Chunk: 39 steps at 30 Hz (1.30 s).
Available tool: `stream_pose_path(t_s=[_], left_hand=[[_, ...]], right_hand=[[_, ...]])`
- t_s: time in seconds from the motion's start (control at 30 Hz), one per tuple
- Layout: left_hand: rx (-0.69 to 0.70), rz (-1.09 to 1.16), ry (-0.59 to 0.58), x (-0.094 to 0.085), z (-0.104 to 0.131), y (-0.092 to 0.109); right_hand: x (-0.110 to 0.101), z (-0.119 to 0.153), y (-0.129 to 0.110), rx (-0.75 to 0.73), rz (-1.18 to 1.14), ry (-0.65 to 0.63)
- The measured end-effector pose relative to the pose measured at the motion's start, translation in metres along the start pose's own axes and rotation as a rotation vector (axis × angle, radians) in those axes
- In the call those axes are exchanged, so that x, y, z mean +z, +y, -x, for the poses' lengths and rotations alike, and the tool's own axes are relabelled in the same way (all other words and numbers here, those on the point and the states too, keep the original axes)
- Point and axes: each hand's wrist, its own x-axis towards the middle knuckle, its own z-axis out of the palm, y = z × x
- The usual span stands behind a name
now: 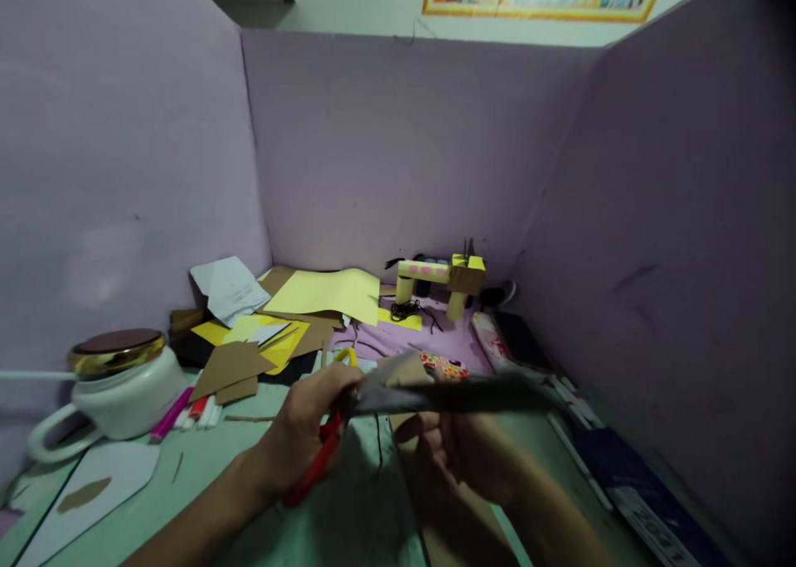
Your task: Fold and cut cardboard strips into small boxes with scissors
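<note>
My left hand point(320, 422) is closed around the handles of red-handled scissors point(311, 467). Their grey blades point right, toward my other hand, with the blades spread apart at the tips. A long dark strip point(491, 393), smeared by motion, extends to the right from the blades; what it is made of cannot be made out. My right hand point(460, 451) has its fingers curled under this strip and the thumb above, seemingly pinching it. Beneath that hand lies a long piece of brown cardboard point(423, 492) on the green tabletop.
Yellow paper point(329, 293) and cardboard scraps point(233, 368) are piled at the back left. A white mug point(124, 393) with a gold-rimmed lid stands left, near markers point(202, 409). A yellow paper giraffe figure point(429, 273) stands at the back. Purple panels point(398, 152) enclose three sides.
</note>
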Motion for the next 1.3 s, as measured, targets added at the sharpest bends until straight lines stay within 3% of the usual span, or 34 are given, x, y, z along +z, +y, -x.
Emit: stream_pose_path(t_s=[0.07, 0.1, 0.2, 0.27, 0.37, 0.43, 0.5, 0.6, 0.67, 0.87, 1.03, 1.3], left_hand=[[-0.209, 0.057, 0.030, -0.005, -0.007, 0.008], [-0.329, 0.120, 0.038, -0.007, -0.010, 0.013], [-0.597, 0.455, 0.039, 0.000, -0.017, 0.029], [-0.694, 0.673, 0.038, 0.012, -0.018, 0.038], [-0.765, 0.811, 0.020, 0.029, -0.015, 0.043], [-0.786, 0.710, 0.007, 0.033, -0.012, 0.041], [-0.781, 0.459, -0.042, 0.028, -0.008, 0.036], [-0.708, 0.050, -0.134, 0.017, 0.004, 0.028], [-0.649, -0.075, -0.162, 0.014, 0.016, 0.023], [-0.505, -0.076, -0.190, 0.028, 0.045, 0.010], [-0.546, -0.079, -0.233, 0.031, 0.042, 0.015], [-0.575, -0.129, -0.260, 0.034, 0.035, 0.024]], right_hand=[[-0.005, 0.001, -0.006, -0.114, 0.098, 0.086], [-0.005, 0.002, -0.008, -0.277, 0.101, 0.106], [0.003, 0.006, -0.008, -0.607, 0.072, -0.068], [0.010, 0.007, -0.003, -0.620, 0.027, -0.140], [0.017, 0.005, 0.006, -0.593, -0.016, 0.044], [0.017, 0.002, 0.009, -0.577, -0.044, 0.146], [0.016, 0.001, 0.008, -0.579, -0.114, 0.191], [0.018, 0.002, 0.002, -0.552, -0.249, 0.149], [0.022, 0.004, -0.001, -0.528, -0.303, 0.088], [0.021, 0.001, 0.009, -0.522, -0.311, 0.094], [0.020, 0.001, 0.017, -0.561, -0.229, 0.134], [0.028, 0.005, 0.021, -0.549, -0.251, 0.091]])
